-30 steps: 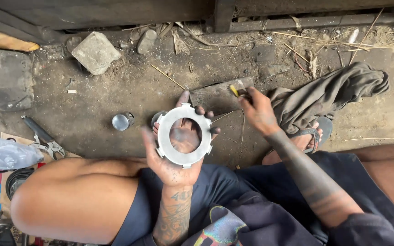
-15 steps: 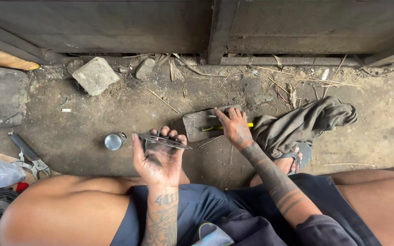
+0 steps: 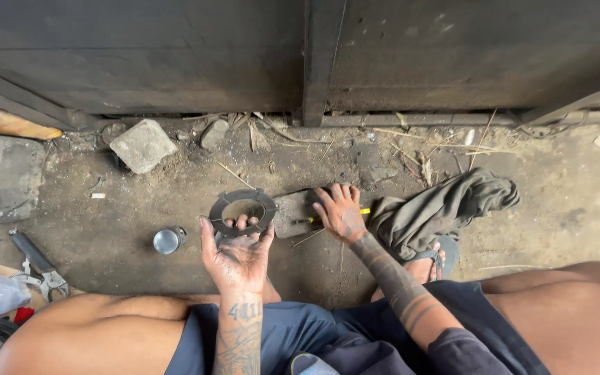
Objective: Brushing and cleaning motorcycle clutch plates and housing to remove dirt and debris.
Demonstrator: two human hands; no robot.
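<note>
Left hand [image 3: 239, 255] fingers gripped notched metal ring [image 3: 242, 210], centre frame. Half second earlier ring sat edge-on; now tilted flatter, face showing, lowered toward ground. Right hand [image 3: 339, 212] fingers spread flat on dark slab [image 3: 296, 212], over yellow-tipped tool [image 3: 363, 211], just right of ring.

Taking the flat grey slab [image 3: 294, 212] on the ground as landmark: its right half is covered by the right hand [image 3: 339, 212], and a dark metal ring [image 3: 242, 208], held up by the left hand [image 3: 239, 258], blocks its left edge. Further left, a small round tin [image 3: 168, 240] stands in otherwise open dirt. Right of the slab a crumpled grey cloth [image 3: 446, 207] and a sandalled foot [image 3: 430, 258] close the way. Beyond the slab lie stones [image 3: 142, 145], perhaps loose, before the dark wall [image 3: 175, 55].
</note>
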